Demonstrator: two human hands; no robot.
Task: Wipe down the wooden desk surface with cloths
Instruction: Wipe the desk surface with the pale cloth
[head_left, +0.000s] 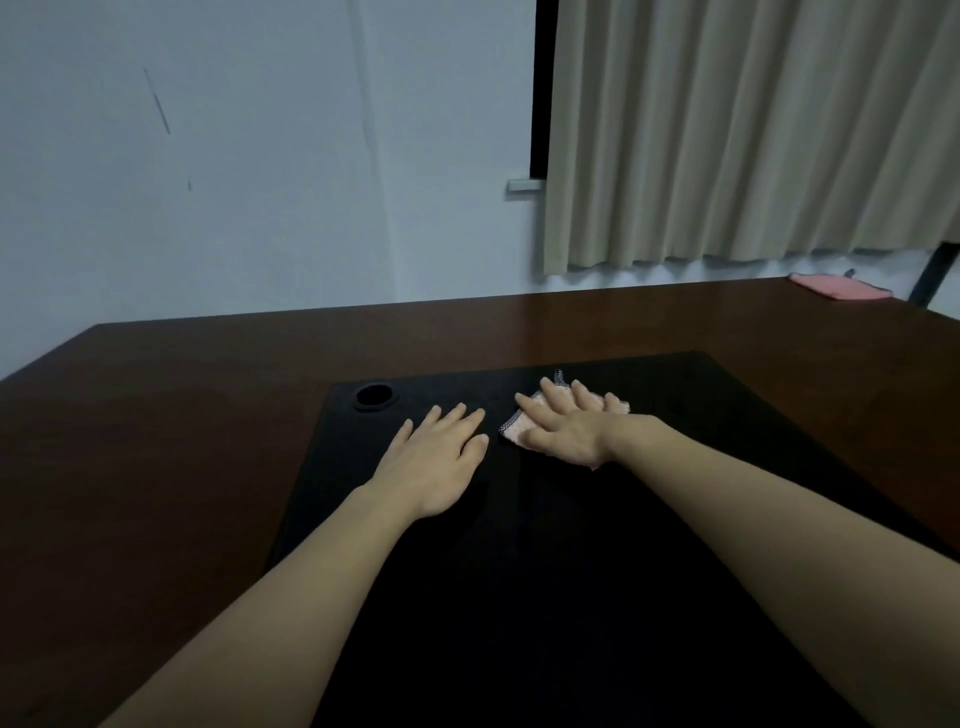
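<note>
A dark brown wooden desk (171, 415) fills the lower half of the view, with a black mat (519, 571) laid on it in front of me. My right hand (563, 423) lies flat with straight fingers on a small pink cloth (514, 430), pressing it onto the far part of the mat. The cloth's patterned edge shows to the left of and beyond the fingers; most of it is hidden under the palm. Just left of it, my left hand (441, 457) rests flat on the mat, fingers straight, holding nothing.
A second pink cloth (836, 287) lies folded at the desk's far right corner, beside a black post (930, 275). A round black hole (373, 396) sits at the mat's far left corner. A pale wall and beige curtain (753, 135) stand behind the desk.
</note>
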